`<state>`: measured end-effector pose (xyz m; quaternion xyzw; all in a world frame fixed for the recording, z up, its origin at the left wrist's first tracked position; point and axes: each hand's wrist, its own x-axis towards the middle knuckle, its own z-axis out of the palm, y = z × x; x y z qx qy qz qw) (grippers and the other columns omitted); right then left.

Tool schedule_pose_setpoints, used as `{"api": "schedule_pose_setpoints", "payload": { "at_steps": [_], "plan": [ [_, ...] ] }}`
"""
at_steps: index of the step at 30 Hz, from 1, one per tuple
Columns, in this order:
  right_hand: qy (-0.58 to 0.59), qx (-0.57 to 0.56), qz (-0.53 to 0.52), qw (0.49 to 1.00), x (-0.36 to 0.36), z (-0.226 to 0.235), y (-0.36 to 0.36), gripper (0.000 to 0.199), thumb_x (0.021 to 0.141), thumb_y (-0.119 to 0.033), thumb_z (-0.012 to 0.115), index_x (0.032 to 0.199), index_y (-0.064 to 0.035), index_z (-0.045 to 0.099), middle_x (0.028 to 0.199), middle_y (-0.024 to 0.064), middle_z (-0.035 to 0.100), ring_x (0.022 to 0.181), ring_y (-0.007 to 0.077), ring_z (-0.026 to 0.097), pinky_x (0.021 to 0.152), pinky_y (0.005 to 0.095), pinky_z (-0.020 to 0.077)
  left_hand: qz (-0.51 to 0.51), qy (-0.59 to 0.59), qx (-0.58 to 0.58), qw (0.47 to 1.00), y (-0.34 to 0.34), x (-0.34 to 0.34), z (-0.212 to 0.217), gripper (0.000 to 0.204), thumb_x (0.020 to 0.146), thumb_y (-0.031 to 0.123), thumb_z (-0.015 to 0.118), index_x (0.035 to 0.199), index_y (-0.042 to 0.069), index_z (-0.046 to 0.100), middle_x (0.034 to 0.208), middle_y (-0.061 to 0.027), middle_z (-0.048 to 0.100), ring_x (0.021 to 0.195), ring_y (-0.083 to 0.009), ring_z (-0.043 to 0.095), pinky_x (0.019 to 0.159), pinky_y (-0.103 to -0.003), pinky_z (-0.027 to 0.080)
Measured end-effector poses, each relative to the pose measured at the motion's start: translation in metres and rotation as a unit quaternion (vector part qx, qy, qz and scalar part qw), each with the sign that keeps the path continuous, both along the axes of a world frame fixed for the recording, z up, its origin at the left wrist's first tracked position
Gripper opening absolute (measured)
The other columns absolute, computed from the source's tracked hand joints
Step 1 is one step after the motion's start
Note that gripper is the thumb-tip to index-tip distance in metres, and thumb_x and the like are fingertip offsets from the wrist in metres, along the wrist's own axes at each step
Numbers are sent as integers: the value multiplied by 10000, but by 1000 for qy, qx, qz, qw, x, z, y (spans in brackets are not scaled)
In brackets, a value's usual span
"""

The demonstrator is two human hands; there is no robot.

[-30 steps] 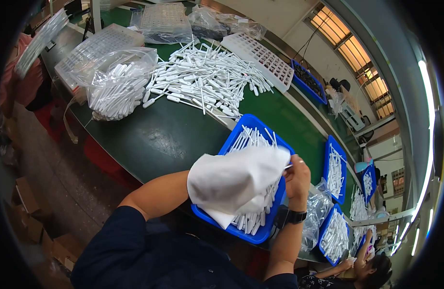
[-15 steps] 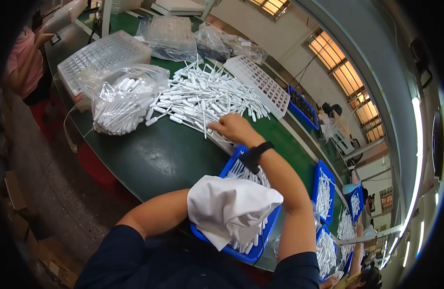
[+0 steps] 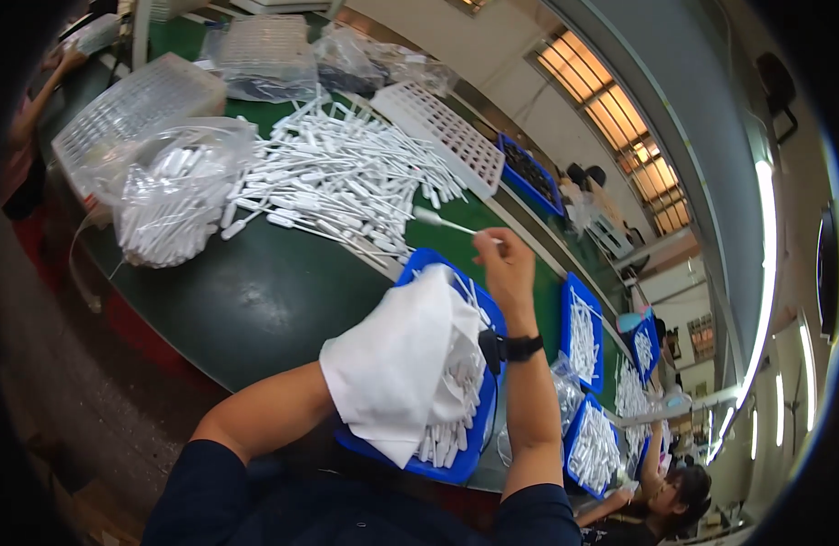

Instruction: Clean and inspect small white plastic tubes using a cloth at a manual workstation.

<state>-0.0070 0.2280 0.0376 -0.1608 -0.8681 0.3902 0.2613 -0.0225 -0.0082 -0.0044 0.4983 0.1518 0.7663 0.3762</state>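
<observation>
My right hand (image 3: 510, 273), with a black band at the wrist, is closed on the thin end of a white plastic dropper (image 3: 427, 216). The dropper's bulb points left, toward a loose pile of white droppers (image 3: 337, 173) on the green table. A white cloth (image 3: 387, 355) drapes over my left hand and hides its fingers. That cloth lies over the left part of a blue tray (image 3: 478, 450). More white droppers (image 3: 451, 423) fill the tray, showing at the cloth's right edge.
A clear bag of droppers (image 3: 173, 205) stands left of the pile, beside a clear gridded box (image 3: 132, 114). Behind lies a white holed rack (image 3: 442, 136). Blue trays (image 3: 583, 332) line the right side, where another person (image 3: 670, 496) sits. Someone else's arm (image 3: 50, 77) shows far left.
My right hand has drawn back from the pile's near edge toward the right, now with a dropper in its fingers. The white cloth has shifted, and the whole view has turned slightly.
</observation>
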Motion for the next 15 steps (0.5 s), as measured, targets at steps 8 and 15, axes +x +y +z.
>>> {"api": "schedule_pose_setpoints", "payload": {
  "at_steps": [8,15],
  "plan": [
    [229,-302,-27,925,128,14,-9,154,992,-143,646,901,-19,657,827,65,671,718,103,615,582,249,481,-74,-81,-59,992,14,8,1,326,1032,228,558,1295,36,542,1121,-33,606,1015,-128,593,877,-278,497],
    [145,-306,-51,940,120,-50,-16,189,973,-149,675,830,-45,612,720,26,629,610,86,553,586,237,454,-112,-90,-161,976,45,23,14,282,1032,235,559,1243,47,571,1045,-1,611,941,-103,600,822,-260,507]
  ]
}}
